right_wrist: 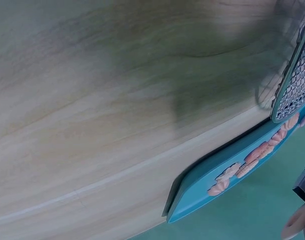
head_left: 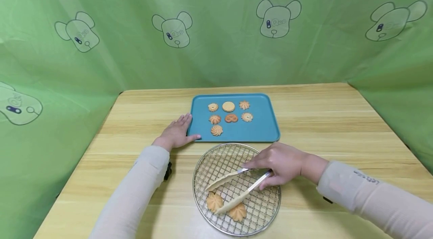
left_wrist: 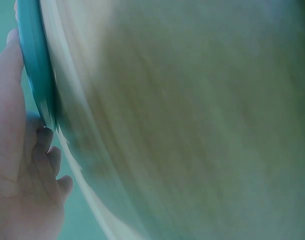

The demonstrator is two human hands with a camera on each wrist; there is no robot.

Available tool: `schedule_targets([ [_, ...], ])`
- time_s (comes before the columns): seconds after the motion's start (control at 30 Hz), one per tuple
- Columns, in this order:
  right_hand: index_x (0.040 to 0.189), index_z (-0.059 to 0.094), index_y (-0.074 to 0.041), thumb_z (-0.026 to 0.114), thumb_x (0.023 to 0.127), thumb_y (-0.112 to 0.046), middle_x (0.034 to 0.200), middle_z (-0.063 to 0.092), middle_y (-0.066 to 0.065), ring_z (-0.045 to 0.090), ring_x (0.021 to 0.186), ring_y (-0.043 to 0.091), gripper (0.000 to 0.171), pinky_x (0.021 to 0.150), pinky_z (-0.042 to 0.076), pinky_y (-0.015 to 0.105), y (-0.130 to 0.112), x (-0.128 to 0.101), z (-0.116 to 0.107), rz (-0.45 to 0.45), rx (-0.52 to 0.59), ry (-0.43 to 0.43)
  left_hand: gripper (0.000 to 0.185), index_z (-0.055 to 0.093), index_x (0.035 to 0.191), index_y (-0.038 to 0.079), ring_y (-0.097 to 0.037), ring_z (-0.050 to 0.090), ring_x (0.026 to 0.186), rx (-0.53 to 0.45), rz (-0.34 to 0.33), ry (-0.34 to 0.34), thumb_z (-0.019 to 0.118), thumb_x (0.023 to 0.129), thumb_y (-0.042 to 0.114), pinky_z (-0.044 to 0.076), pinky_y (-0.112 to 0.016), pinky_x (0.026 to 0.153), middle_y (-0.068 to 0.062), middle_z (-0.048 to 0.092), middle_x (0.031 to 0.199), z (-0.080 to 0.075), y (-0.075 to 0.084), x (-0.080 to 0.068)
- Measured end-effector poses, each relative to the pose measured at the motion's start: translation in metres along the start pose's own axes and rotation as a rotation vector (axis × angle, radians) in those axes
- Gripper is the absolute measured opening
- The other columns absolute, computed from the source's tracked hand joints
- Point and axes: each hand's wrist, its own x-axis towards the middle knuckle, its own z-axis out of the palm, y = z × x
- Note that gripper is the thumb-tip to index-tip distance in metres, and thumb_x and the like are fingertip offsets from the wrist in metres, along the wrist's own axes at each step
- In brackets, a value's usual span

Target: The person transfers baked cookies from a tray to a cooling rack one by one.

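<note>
My right hand (head_left: 282, 162) holds a pair of tongs (head_left: 234, 203), metal-handled with cream-coloured arms, slanting down over a round wire rack (head_left: 194, 179). The arms are spread. Between their tips lies a ridged, flower-shaped cookie (head_left: 214, 201) on the mesh. A second cookie (head_left: 238, 214) lies just to its right, partly covered by the nearer arm. My left hand (head_left: 176, 132) rests at the left edge of a blue tray (head_left: 262, 126), fingers straight along the side and thumb over the near corner. In the left wrist view its thumb lies against the tray's rim (left_wrist: 35, 55).
Several cookies of different shapes stand in rows on the tray, among them a round one (head_left: 228, 106) and a pretzel-shaped one (head_left: 231, 118). Tray and rack share a wooden table (head_left: 321, 118), the rack nearer me. Green curtains (head_left: 223, 58) with mouse-head drawings surround the table.
</note>
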Motion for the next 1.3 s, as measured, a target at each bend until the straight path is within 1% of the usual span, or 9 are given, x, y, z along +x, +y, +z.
schedule_targets([
  [0.33,0.123,0.063,-0.005,0.073,0.079,-0.050,0.109,0.069,0.004,0.068,0.092,0.014,0.063,0.077,0.055,0.027,-0.0002,0.0002,0.0003,0.021,-0.006,0.013,0.093,0.007,0.153,0.005,-0.027,0.004,0.144,0.008,0.003,-0.001,0.039,0.091,0.067,0.010,-0.045,0.115,-0.010,0.004,0.159,0.0001,-0.0008,0.0020],
  [0.57,0.125,0.060,-0.002,0.074,0.078,-0.050,0.106,0.070,0.006,0.068,0.088,0.015,0.068,0.074,0.056,0.028,0.0007,-0.0012,0.0010,0.088,-0.063,0.039,0.093,0.008,0.153,0.005,-0.028,0.005,0.144,-0.003,0.004,-0.003,0.040,0.091,0.066,0.010,-0.045,0.115,-0.010,0.005,0.158,-0.0010,0.0001,0.0008],
  [0.7,0.126,0.058,-0.001,0.069,0.080,-0.055,0.107,0.069,0.010,0.068,0.089,0.019,0.072,0.073,0.057,0.031,0.0005,-0.0026,0.0011,0.137,-0.109,0.017,0.093,0.008,0.152,0.005,-0.028,0.005,0.144,-0.001,0.005,-0.005,0.040,0.091,0.067,0.010,-0.045,0.115,-0.010,0.004,0.158,-0.0011,0.0001,0.0006],
  [0.83,0.130,0.054,0.001,0.067,0.079,-0.059,0.111,0.067,0.011,0.067,0.091,0.020,0.079,0.074,0.057,0.032,0.0001,-0.0032,0.0012,0.187,-0.127,-0.003,0.093,0.008,0.152,0.004,-0.028,0.005,0.144,-0.001,0.007,-0.003,0.040,0.091,0.067,0.010,-0.045,0.115,-0.011,0.005,0.158,-0.0009,0.0001,0.0009],
  [0.9,0.132,0.053,0.000,0.068,0.078,-0.060,0.111,0.067,0.009,0.067,0.088,0.018,0.082,0.072,0.057,0.031,0.0001,-0.0035,0.0020,0.205,-0.132,-0.004,0.093,0.008,0.152,0.004,-0.028,0.005,0.144,-0.004,0.007,-0.003,0.040,0.091,0.066,0.010,-0.044,0.115,-0.011,0.005,0.158,-0.0009,0.0004,0.0006],
  [0.93,0.133,0.052,0.000,0.068,0.077,-0.060,0.110,0.067,0.009,0.066,0.082,0.015,0.083,0.068,0.056,0.028,0.0005,-0.0038,0.0026,0.213,-0.133,-0.003,0.093,0.008,0.152,0.004,-0.028,0.005,0.144,-0.004,0.006,-0.002,0.040,0.091,0.066,0.010,-0.044,0.115,-0.011,0.006,0.158,-0.0007,0.0004,0.0005],
  [0.97,0.133,0.052,0.001,0.068,0.077,-0.060,0.109,0.067,0.008,0.065,0.076,0.012,0.084,0.065,0.055,0.026,0.0009,-0.0041,0.0032,0.219,-0.136,-0.003,0.093,0.008,0.152,0.004,-0.028,0.005,0.144,-0.003,0.005,-0.001,0.040,0.091,0.066,0.010,-0.044,0.115,-0.011,0.006,0.158,-0.0004,0.0003,0.0004],
  [1.13,0.134,0.051,0.001,0.065,0.078,-0.063,0.106,0.066,0.008,0.057,0.065,0.005,0.086,0.056,0.050,0.020,0.0032,-0.0054,0.0057,0.263,-0.158,-0.004,0.092,0.008,0.152,0.005,-0.027,0.004,0.144,0.003,0.002,-0.001,0.039,0.091,0.066,0.010,-0.044,0.116,-0.011,0.005,0.158,0.0002,0.0003,-0.0005],
  [1.3,0.135,0.049,0.001,0.063,0.079,-0.065,0.108,0.066,0.012,0.059,0.066,0.009,0.088,0.055,0.049,0.021,0.0035,-0.0045,0.0049,0.330,-0.180,-0.008,0.093,0.008,0.152,0.005,-0.027,0.005,0.144,0.003,0.001,-0.004,0.040,0.091,0.066,0.010,-0.044,0.115,-0.011,0.005,0.158,-0.0009,0.0008,-0.0009],
])
